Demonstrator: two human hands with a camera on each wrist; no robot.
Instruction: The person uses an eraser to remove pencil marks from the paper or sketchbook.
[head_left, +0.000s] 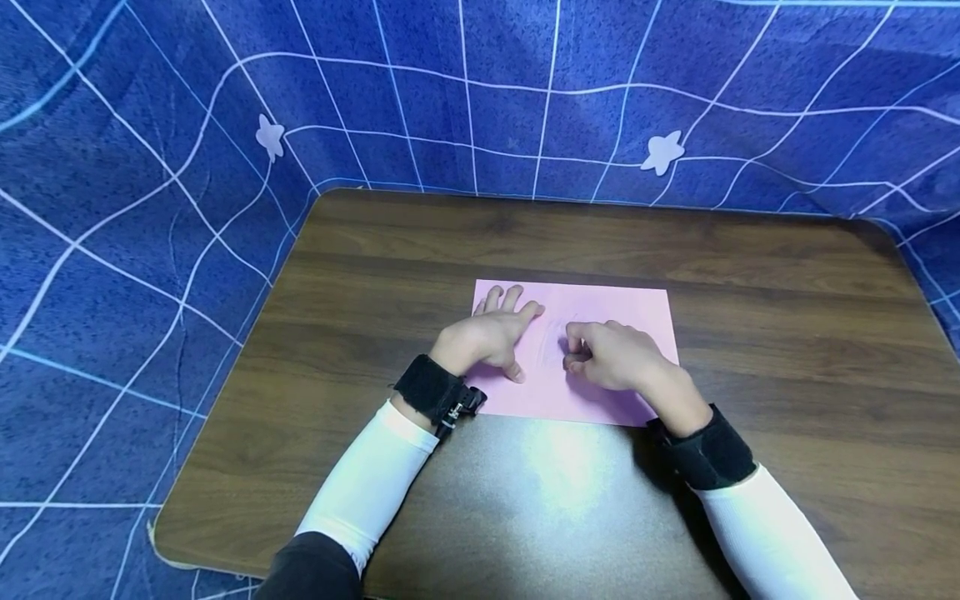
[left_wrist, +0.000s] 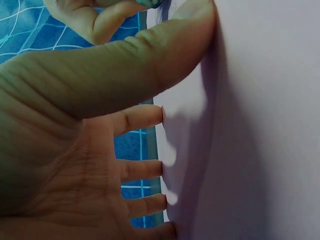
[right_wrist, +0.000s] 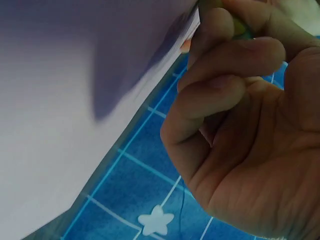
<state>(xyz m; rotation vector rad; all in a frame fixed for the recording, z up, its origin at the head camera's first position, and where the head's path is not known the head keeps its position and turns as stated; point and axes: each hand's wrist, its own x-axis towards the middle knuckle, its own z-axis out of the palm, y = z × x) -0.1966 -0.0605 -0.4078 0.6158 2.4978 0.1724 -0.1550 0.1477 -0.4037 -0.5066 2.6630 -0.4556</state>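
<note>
Left forearm (head_left: 367,479) and right forearm (head_left: 776,533), both white-sleeved, converge from below; a black band encircles each wrist. Left hand (head_left: 487,335): back uppermost, fingers (head_left: 513,297) extended and spread, thumb (left_wrist: 145,67) set well apart from them. Right hand (head_left: 618,354): fingers (right_wrist: 210,102) folded toward the palm, the right thumb (right_wrist: 272,20) meeting the foremost in a pinch.

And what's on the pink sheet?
The left hand rests on the pink sheet; the right hand, above it, pinches a small greenish thing, mostly hidden. Whatever the hands cover can't be seen.
</note>
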